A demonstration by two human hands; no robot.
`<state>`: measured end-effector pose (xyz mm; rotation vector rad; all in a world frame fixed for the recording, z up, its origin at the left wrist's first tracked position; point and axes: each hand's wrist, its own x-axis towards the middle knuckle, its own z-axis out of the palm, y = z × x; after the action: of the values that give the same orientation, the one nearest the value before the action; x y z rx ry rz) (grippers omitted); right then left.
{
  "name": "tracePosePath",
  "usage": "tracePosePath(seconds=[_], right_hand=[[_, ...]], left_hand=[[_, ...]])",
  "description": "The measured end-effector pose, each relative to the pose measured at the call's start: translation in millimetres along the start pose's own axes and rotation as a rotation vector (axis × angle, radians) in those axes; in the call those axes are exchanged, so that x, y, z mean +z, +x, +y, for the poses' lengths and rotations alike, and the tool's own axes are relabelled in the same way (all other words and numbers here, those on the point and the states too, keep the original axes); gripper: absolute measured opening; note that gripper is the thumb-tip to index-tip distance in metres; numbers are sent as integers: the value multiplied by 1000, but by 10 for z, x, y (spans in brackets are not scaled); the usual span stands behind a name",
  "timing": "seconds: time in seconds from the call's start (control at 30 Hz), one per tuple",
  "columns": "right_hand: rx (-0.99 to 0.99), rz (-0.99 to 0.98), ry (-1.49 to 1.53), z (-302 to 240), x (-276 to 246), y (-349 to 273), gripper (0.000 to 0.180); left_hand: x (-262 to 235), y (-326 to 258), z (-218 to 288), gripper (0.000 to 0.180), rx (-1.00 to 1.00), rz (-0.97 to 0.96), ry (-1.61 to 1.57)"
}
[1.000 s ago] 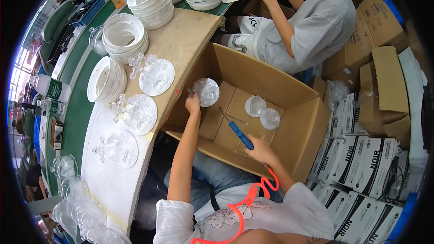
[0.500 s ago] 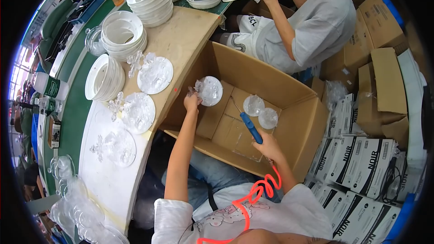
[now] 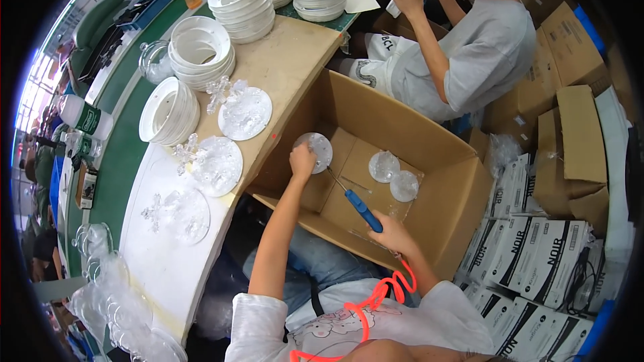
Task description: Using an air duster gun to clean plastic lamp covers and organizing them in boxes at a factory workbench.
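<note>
Workbench (image 3: 295,47), long and curving by the lens, runs left of the open carton, green along its far strip, tan and white nearer. Carton (image 3: 409,124): brown cardboard, flaps out of sight, before the seated wearer. Co-worker (image 3: 479,47) in grey shirt sits just beyond the carton's far wall, both hands raised around a small item. White printed boxes (image 3: 533,248) stacked right of the carton. White ring stacks (image 3: 201,53) on the bench, left of and beyond the carton. Coiled orange-red cord (image 3: 396,288) loops on the carton's near side, between right wrist and the wearer's shirt. Blue-handled tool (image 3: 363,209), thin metal shaft, slants over the carton interior. Three clear discs (image 3: 245,114) with branching clear parts lie in a row on the bench, left of the carton. Right hand (image 3: 394,233), above the carton's near wall: wrapped round the tool handle. Left hand (image 3: 303,160), at the carton's left end: fingers closed on the edge of a clear round piece (image 3: 322,151). Tool tip close by; contact cannot be told. Two smaller-looking clear rounds (image 3: 384,166) lie mid-carton, touching or overlapping.
</note>
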<state>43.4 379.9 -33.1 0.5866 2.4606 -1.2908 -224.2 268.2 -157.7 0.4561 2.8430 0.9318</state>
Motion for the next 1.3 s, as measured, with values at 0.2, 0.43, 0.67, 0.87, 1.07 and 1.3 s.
tracePosePath(seconds=[0.2,0.43,0.67,0.87,1.07,1.3], right_hand=[[-7,104,72,245,39,107,24],[-103,36,125,32,135,55,25],[-100,13,59,-11,122,-33,26],[-66,1,84,81,110,-59,23],[-75,30,198,105,-113,-162,21],[-17,66,49,261,-262,-48,24]], left_hand=[[30,-44,-11,20,15,-5,-20],[159,-61,-29,26,57,-40,-205],[147,-109,-75,25,58,-89,-148],[120,-79,-136,26,57,-135,-148],[150,11,-246,24,1037,-95,459],[321,-137,-137,28,1230,-277,587]])
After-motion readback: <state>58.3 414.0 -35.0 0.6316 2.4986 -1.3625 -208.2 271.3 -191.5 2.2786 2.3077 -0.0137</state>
